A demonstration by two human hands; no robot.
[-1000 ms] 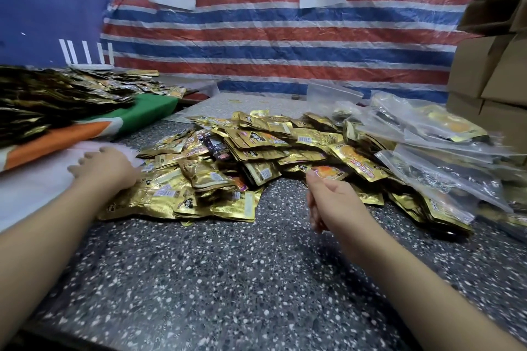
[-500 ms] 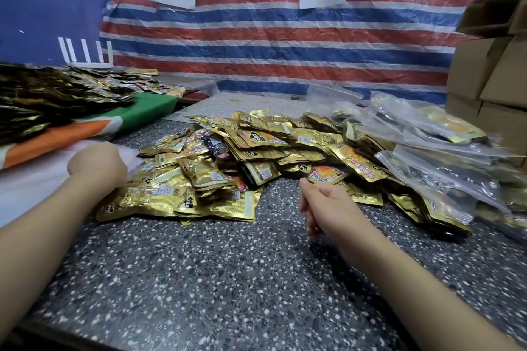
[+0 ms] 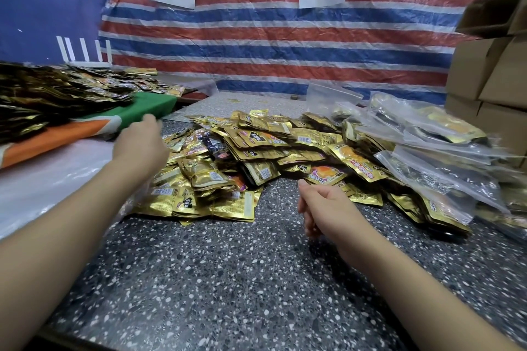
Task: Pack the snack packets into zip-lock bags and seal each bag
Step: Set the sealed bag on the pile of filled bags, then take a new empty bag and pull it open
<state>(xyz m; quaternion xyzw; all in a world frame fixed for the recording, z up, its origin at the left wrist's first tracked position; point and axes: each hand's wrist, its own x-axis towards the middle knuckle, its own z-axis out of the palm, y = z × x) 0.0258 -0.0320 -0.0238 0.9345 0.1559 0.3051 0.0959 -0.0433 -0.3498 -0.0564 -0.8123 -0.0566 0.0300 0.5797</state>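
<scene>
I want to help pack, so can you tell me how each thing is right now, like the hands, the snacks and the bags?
Left hand: over the pile's left edge, blurred; grip unclear.
Right hand: fingers loosely curled, holding nothing, beside the pile.
Snack packets: loose, heaped on the speckled table.
Zip-lock bags: filled, stacked at right; seals unclear.
Cardboard boxes: stacked; top one open.

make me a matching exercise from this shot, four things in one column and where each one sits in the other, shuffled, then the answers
Things
1. loose gold snack packets
2. filled zip-lock bags
3. cardboard boxes
4. green and orange cloth

Places
A. stacked at the far right edge
B. heaped on the middle of the speckled table
C. piled on the right of the table, in front of the boxes
D. on the left, under a dark heap of packets

Pairs: 1-B, 2-C, 3-A, 4-D
</scene>
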